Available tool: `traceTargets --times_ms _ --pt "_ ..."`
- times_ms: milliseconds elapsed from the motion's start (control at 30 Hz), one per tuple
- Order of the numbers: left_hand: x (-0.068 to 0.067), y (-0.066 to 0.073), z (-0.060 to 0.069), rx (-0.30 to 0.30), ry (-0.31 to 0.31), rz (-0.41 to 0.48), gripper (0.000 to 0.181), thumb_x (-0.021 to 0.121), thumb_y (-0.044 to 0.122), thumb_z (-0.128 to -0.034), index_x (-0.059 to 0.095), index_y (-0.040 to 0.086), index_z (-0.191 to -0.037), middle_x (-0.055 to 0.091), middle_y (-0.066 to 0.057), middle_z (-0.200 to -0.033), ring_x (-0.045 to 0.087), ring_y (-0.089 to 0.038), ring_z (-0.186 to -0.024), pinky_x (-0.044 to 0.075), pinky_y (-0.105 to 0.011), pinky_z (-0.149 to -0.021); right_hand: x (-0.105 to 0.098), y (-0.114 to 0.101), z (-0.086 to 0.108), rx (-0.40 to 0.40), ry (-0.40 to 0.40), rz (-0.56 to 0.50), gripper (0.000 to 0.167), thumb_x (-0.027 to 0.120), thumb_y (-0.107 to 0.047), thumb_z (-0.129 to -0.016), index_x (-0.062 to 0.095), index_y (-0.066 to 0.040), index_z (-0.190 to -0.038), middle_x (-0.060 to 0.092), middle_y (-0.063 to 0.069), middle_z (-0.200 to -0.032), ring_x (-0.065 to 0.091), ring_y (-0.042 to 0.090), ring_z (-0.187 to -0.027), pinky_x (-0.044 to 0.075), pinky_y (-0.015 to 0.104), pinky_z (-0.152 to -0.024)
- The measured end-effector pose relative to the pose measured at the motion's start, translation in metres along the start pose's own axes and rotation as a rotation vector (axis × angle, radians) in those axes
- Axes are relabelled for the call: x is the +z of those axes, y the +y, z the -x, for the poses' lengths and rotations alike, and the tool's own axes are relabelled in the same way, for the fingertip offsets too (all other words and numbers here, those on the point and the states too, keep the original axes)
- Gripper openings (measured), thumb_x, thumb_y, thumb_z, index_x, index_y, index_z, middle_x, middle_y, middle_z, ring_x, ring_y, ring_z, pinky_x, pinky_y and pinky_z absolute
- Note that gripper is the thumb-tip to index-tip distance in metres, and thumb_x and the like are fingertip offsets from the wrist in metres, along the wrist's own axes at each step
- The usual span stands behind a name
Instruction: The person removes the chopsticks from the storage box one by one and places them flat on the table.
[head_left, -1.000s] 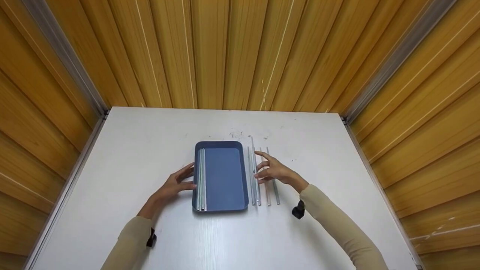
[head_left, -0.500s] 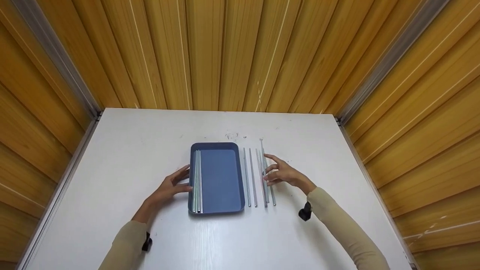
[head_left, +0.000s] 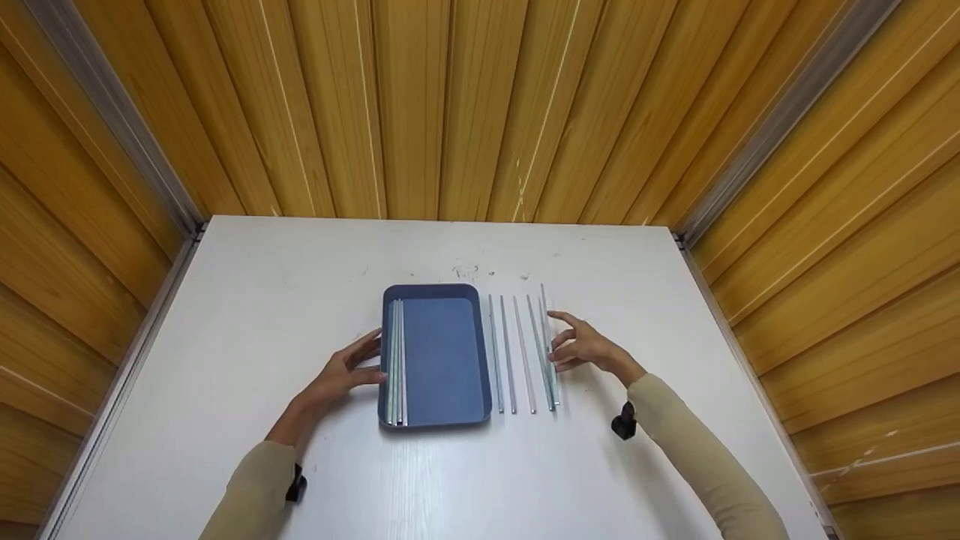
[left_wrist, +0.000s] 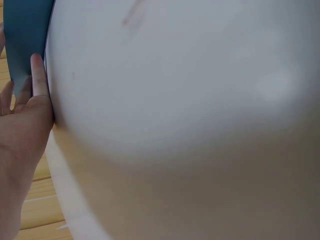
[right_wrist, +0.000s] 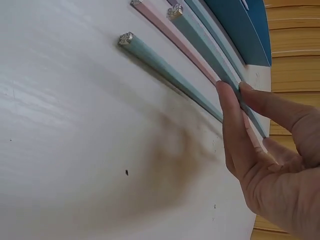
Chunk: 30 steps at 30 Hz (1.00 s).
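My right hand (head_left: 587, 347) pinches a pale teal chopstick (right_wrist: 200, 46) between thumb and fingertips, slightly above the white table. Its silver end points toward the near side in the right wrist view. Just below lies another teal chopstick (right_wrist: 162, 67), and a pink chopstick (right_wrist: 172, 37) lies on the far side of the held one. A blue tray (head_left: 450, 360) stands left of this row, with several chopsticks (head_left: 396, 360) lying side by side along its left wall. My left hand (head_left: 341, 375) rests at the tray's left side, its extended fingers touching the outer wall.
The loose chopsticks lie roughly parallel, apart from each other, between the tray and my right hand; one is a teal chopstick (head_left: 496, 356). Wood-patterned panels (head_left: 450, 112) enclose the white table (head_left: 300, 270) at the back and sides.
My right hand has moved to the right, carrying the held chopstick from beside the tray across the row toward its right end. My left hand stays at the tray.
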<state>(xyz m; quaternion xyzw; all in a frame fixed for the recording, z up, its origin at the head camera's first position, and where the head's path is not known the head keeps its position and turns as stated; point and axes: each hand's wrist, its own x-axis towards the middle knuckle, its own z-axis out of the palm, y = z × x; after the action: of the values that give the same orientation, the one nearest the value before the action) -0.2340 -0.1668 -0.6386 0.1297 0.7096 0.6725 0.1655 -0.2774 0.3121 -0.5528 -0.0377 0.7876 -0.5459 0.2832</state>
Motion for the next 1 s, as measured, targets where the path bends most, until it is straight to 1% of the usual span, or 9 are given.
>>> traceTargets --times_ms 133,300,400,500,667,800,900,1000 --pt "0.000 -0.002 0.000 -0.001 -0.002 -0.008 0.088 0.078 0.010 -0.0901 0.028 0.015 -0.163 0.034 -0.018 -0.165 0.033 -0.038 -0.153 0.034 -0.049 -0.124 -0.003 0.003 0.000 0.012 0.032 0.042 0.093 0.072 0.007 -0.088 0.017 -0.005 -0.162 0.058 0.019 -0.111 0.071 0.017 -0.079 0.066 0.037 -0.076" --pt "0.000 0.000 0.001 -0.011 0.011 -0.017 0.088 0.079 0.011 -0.0893 0.030 0.016 -0.162 0.036 -0.016 -0.164 0.035 -0.036 -0.152 0.033 -0.049 -0.124 -0.005 0.010 0.000 0.028 0.044 0.072 0.091 0.071 0.007 -0.088 0.018 -0.004 -0.162 0.058 0.017 -0.109 0.071 0.017 -0.078 0.066 0.040 -0.077" --pt "0.001 0.001 0.001 -0.021 0.018 -0.015 0.088 0.080 0.011 -0.0889 0.030 0.017 -0.162 0.037 -0.015 -0.164 0.036 -0.035 -0.152 0.034 -0.050 -0.124 -0.005 0.014 -0.001 0.039 0.055 0.075 0.091 0.072 0.008 -0.087 0.020 -0.004 -0.161 0.058 0.015 -0.107 0.070 0.016 -0.078 0.066 0.039 -0.076" --pt "0.002 0.001 0.002 -0.014 0.011 -0.012 0.088 0.079 0.010 -0.0896 0.029 0.015 -0.162 0.036 -0.017 -0.165 0.035 -0.036 -0.153 0.035 -0.048 -0.123 -0.005 0.018 -0.003 0.058 0.069 0.072 0.091 0.073 0.008 -0.086 0.023 -0.005 -0.161 0.058 0.014 -0.106 0.069 0.016 -0.079 0.066 0.037 -0.074" --pt "0.001 -0.001 0.001 0.005 -0.002 -0.001 0.087 0.077 0.008 -0.0906 0.028 0.013 -0.163 0.033 -0.019 -0.165 0.032 -0.039 -0.153 0.039 -0.045 -0.122 -0.004 0.021 -0.005 0.071 0.068 0.062 0.090 0.071 0.011 -0.087 0.022 -0.003 -0.161 0.059 0.012 -0.103 0.069 0.016 -0.082 0.066 0.034 -0.074" --pt "0.000 -0.001 0.000 0.016 -0.011 0.011 0.087 0.077 0.008 -0.0907 0.027 0.012 -0.163 0.032 -0.020 -0.165 0.032 -0.041 -0.153 0.038 -0.048 -0.122 -0.003 0.022 -0.006 0.066 0.071 0.060 0.088 0.071 0.011 -0.087 0.023 -0.002 -0.160 0.060 0.012 -0.101 0.068 0.017 -0.082 0.066 0.034 -0.074" --pt "0.000 -0.001 0.000 0.020 -0.011 0.003 0.088 0.078 0.009 -0.0903 0.027 0.012 -0.163 0.033 -0.020 -0.165 0.031 -0.041 -0.153 0.036 -0.050 -0.123 -0.002 0.022 -0.006 0.057 0.084 0.088 0.088 0.073 0.009 -0.087 0.024 -0.001 -0.160 0.061 0.013 -0.101 0.069 0.016 -0.079 0.066 0.034 -0.072" --pt "0.000 -0.001 0.000 0.017 -0.013 -0.001 0.088 0.078 0.010 -0.0902 0.028 0.013 -0.163 0.032 -0.019 -0.166 0.031 -0.040 -0.154 0.033 -0.051 -0.124 0.000 0.022 -0.006 0.068 0.111 0.122 0.089 0.076 0.007 -0.085 0.027 -0.002 -0.159 0.062 0.012 -0.099 0.069 0.016 -0.076 0.065 0.033 -0.069"
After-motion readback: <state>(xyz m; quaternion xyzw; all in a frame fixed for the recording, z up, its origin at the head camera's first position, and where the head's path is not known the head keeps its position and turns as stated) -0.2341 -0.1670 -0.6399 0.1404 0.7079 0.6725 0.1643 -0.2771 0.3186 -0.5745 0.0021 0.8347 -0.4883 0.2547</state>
